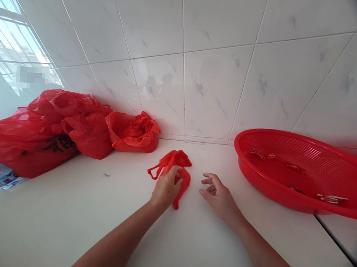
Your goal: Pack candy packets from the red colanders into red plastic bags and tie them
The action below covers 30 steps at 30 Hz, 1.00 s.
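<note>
A small red plastic bag (174, 158) lies crumpled on the white tabletop in front of me. One loop handle sticks out at its left, and a narrow end trails toward me. My left hand (167, 186) is on the bag with fingers curled into it; the fingertips are partly hidden. To the right, my right hand (218, 194) hovers apart from the bag, holding nothing, its fingers bent and spread. Right of that hand stands a large red plastic basket (262, 187) with several small wrapped packets (331, 199) inside.
Full red bags (90, 134) are heaped at the back left, with an open red bag (133, 132) beside them. A clear plastic package (2, 175) sits at the left edge. A tiled wall (214, 87) borders the table (70, 223); a dark seam runs under the basket.
</note>
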### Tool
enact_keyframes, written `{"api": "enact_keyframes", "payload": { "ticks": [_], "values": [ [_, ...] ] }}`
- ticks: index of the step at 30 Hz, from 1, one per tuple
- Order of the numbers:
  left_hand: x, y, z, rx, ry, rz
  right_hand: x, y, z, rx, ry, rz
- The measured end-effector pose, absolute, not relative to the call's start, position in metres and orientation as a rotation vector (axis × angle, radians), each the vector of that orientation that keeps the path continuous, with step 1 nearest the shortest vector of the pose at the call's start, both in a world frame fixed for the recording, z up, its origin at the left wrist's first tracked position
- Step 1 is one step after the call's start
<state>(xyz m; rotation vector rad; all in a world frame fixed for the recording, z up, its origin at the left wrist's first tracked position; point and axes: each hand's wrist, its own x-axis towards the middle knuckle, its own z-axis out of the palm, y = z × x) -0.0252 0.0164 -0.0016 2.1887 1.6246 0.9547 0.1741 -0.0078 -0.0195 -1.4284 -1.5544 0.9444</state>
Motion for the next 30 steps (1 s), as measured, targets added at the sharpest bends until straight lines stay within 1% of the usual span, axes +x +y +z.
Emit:
{"api": "enact_keyframes", "payload": {
  "ticks": [4, 9, 12, 16, 18, 21, 22, 24, 27, 30],
  "values": [
    [-0.012, -0.006, -0.007, 2.329, 1.406, 0.888, 0.156, -0.011, -0.023, -1.463, -1.728, 0.83],
    [-0.014, 0.0, -0.01, 2.69, 1.169, 1.007, 0.153, -0.005, -0.032, -1.443, -1.842, 0.699],
    [-0.016, 0.011, -0.012, 2.772, 1.172, 0.883, 0.155, -0.004, -0.034, -1.46, -1.868, 0.644],
    [-0.017, 0.018, -0.011, 2.609, 1.253, 0.738, 0.155, -0.004, -0.036, -1.46, -1.805, 0.598],
    [-0.016, 0.017, -0.011, 2.526, 1.274, 0.685, 0.156, -0.002, -0.037, -1.474, -1.743, 0.465],
    [-0.014, 0.015, -0.012, 2.502, 1.295, 0.609, 0.163, 0.004, -0.037, -1.501, -1.627, 0.175],
    [-0.013, 0.014, -0.012, 2.51, 1.306, 0.592, 0.166, 0.007, -0.038, -1.498, -1.612, 0.142],
    [-0.012, 0.013, -0.013, 2.514, 1.333, 0.575, 0.172, 0.011, -0.039, -1.512, -1.614, 0.221],
    [-0.012, 0.013, -0.013, 2.498, 1.372, 0.564, 0.178, 0.014, -0.039, -1.627, -1.654, 0.445],
    [-0.016, 0.017, -0.011, 2.516, 1.408, 0.534, 0.179, 0.013, -0.036, -1.683, -1.663, 0.521]
  ]
}}
